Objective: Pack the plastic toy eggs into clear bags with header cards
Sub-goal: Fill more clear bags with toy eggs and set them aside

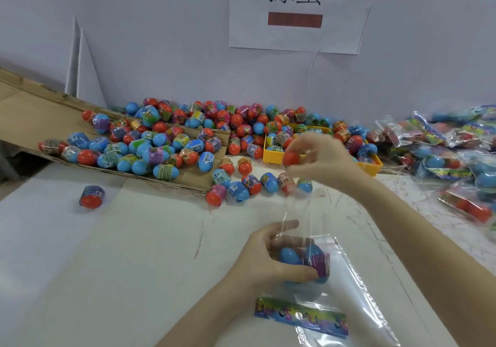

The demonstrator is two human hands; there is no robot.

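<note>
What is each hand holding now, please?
Left hand: grips a blue toy egg through the clear bag.
Right hand: pinches a red toy egg.

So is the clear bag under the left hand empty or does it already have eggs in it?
Not empty. The clear bag already holds blue eggs, which the left hand grips through the plastic. Exact count: cannot tell.
</note>
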